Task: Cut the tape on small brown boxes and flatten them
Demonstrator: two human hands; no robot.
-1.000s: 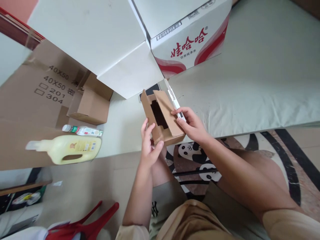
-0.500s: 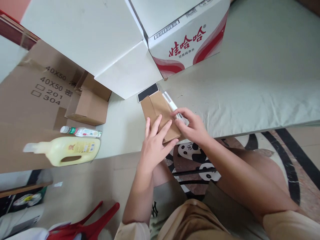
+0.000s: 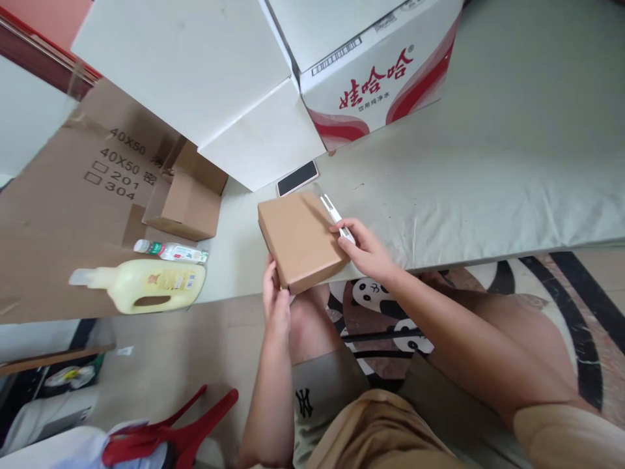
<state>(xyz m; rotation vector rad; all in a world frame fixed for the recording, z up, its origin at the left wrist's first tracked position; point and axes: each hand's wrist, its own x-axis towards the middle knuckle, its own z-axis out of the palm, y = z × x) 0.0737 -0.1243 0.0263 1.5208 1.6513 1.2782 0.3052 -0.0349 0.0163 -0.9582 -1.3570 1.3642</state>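
Observation:
A small brown cardboard box (image 3: 303,238) rests at the front edge of the cloth-covered table, directly before me. My left hand (image 3: 276,293) grips its near left corner, thumb on the near side and fingers round the left side. In my right hand (image 3: 364,247) is a white utility knife (image 3: 332,212), held between thumb and fingers with its blade pointing away from me. The knife lies along the box's right edge; whether the blade touches the cardboard I cannot tell. Just beyond the box lies a phone (image 3: 297,178), dark screen up.
White cartons (image 3: 263,124) and a red-and-white water carton (image 3: 375,98) stand behind. On the left are an open brown box (image 3: 190,208), a small bottle (image 3: 170,251) lying down and a yellow jug (image 3: 166,286) on its side. A red chair (image 3: 195,423) stands lower left.
The cardboard box has been turned, showing a plain wide face instead of its flap seam. My left hand moved from flat on top to its near left corner. The right hand keeps the knife.

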